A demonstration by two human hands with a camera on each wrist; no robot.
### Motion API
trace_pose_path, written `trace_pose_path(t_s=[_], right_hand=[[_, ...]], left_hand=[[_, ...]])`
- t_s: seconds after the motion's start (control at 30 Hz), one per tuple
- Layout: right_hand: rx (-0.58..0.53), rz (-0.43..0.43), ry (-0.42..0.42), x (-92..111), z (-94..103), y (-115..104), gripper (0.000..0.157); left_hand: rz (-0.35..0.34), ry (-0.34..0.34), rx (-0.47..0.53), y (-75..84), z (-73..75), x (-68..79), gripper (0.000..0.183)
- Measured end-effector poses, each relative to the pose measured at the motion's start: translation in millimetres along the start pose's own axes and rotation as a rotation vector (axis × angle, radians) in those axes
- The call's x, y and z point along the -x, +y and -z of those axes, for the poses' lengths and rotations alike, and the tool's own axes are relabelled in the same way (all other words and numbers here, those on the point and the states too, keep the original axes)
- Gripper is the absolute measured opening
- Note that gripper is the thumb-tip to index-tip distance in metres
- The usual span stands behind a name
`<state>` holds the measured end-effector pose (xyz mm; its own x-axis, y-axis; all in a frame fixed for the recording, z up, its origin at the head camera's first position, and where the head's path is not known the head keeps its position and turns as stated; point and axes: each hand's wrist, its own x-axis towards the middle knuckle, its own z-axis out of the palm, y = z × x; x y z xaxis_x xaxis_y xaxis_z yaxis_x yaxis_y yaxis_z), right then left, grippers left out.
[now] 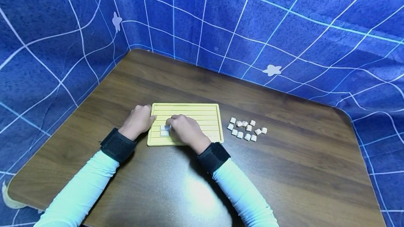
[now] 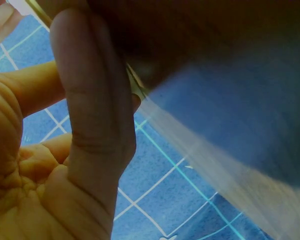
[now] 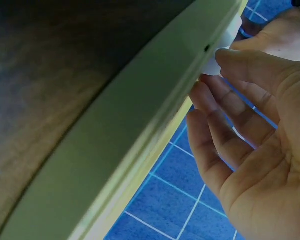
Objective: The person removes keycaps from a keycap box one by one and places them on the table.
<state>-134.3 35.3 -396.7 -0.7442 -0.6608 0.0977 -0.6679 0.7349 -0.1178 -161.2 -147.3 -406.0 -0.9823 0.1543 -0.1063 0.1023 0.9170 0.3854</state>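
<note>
A shallow yellow tray with raised ribs across it lies on the table. My left hand grips its left edge, the thumb over the rim. In the left wrist view that hand's fingers are bent near the edge. My right hand is over the lower left of the tray, its fingertips down at the white tiles lying there. In the right wrist view, thumb and fingers pinch a small white tile at the tray's rim. The right hand hides part of the tray.
Several small white tiles lie loose on the brown wooden table, right of the tray. A blue cloth with a grid of light lines and pale stars stands behind the table and along its left side.
</note>
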Motion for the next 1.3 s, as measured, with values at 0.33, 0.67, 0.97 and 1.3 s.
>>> trace_pose_path(t_s=[0.33,0.67,0.97,1.3], right_hand=[[0.019,-0.015,0.004,1.0,-1.3,-0.7,0.017],[0.030,-0.019,0.007,1.5,-1.9,-0.2,0.016],[0.006,-0.028,0.031,6.2,3.9,4.7,0.012],[-0.140,-0.030,0.101,22.3,6.2,22.9,0.013]], left_hand=[[0.014,-0.009,0.005,0.6,-0.4,0.1,0.028],[0.013,-0.011,0.007,1.0,-0.6,0.2,0.027],[0.000,-0.011,0.017,0.9,0.2,-0.1,0.026],[0.024,-0.032,0.009,2.4,1.8,0.2,0.030]])
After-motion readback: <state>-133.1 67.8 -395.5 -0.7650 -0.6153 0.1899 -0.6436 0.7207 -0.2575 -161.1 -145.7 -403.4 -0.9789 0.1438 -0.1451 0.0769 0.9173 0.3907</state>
